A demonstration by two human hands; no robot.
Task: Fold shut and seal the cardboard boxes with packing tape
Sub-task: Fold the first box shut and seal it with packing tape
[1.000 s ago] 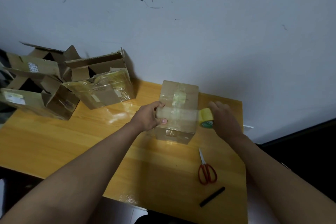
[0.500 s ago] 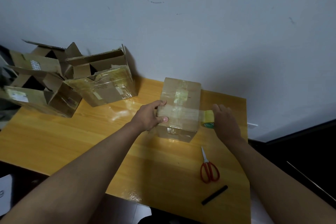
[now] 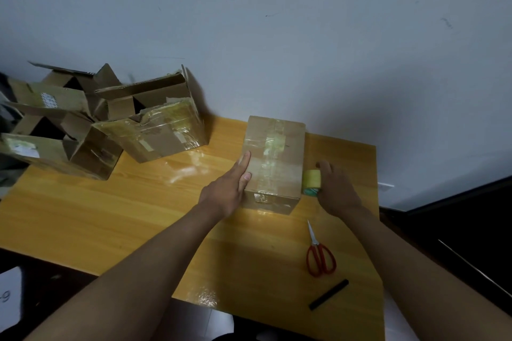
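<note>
Both hands sit at the closed cardboard box (image 3: pixel 274 163) near the middle of the wooden table (image 3: pixel 138 216). On that box's left side the left hand (image 3: pixel 227 188) lies flat, fingers straight and together, palm pressed against the side panel with the thumb at the top edge; it grips nothing. At the opposite side the right hand (image 3: pixel 336 191) is curled around a yellowish roll of packing tape (image 3: pixel 312 178), which it holds just beside the lower right edge of the box, touching or nearly touching the cardboard. Whether a strip runs from the roll onto the box cannot be told for sure, though glossy tape bands already cross the top both lengthways and across.

Nearest the camera, by the table's front right corner, lies a short black stick-like object (image 3: pixel 329 294), set diagonally. Just beyond it rest red-handled scissors (image 3: pixel 318 252), blades closed and pointing away toward the box, well apart from both hands.

Farther back on the left stands a heap of other cardboard boxes (image 3: pixel 105 122) with flaps standing open. One of them is heavily wrapped in shiny clear tape and leans tilted toward the wall. Behind everything rises a pale wall (image 3: pixel 277 36) marked with a few dark scuffs.
</note>
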